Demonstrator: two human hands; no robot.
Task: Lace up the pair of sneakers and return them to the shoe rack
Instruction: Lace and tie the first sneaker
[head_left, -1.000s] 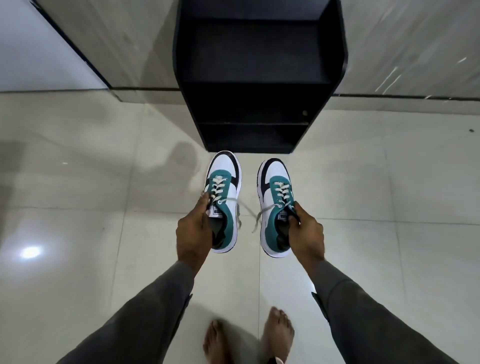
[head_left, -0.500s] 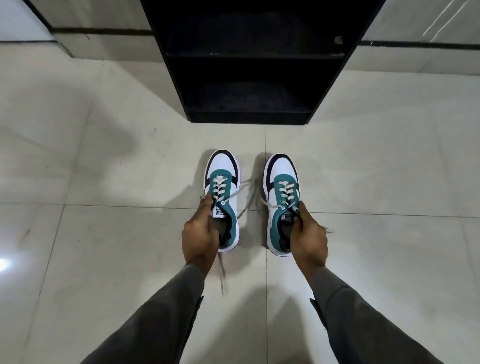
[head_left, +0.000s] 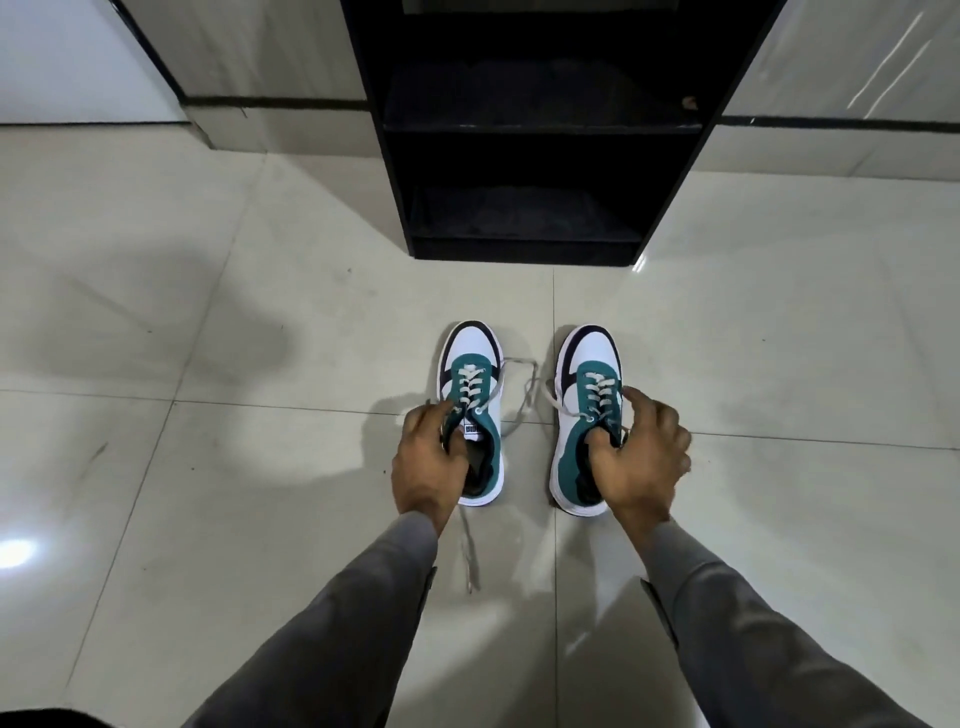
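While both sneakers sit flat on the floor (head_left: 208, 312) just in front of the rack (head_left: 519, 249), toes toward it, the step in hand looks like the set-down ahead of lacing, not the return. Rack: black, open-fronted, two shelves visible, top cut off by the frame edge; shelf interiors too dark to say if anything lies on them. Left sneaker (head_left: 475, 374): laces threaded through the eyelets but untied, one end looping out toward the gap between the shoes, another trailing back along the tile below the heel. Right sneaker (head_left: 584, 364): laced likewise, one loose end out to its inner side. Left hand (head_left: 428, 462) closed on the left collar, fingers inside the opening, tongue label just beside them. Right hand (head_left: 641, 452) gripping the right collar, thumb raised near the top eyelets. Judgement: next move calls for letting go of the collars, gathering both loose ends of one shoe, drawing them even, then tying. Heels and collars hidden under the hands; top eyelet status unclear.
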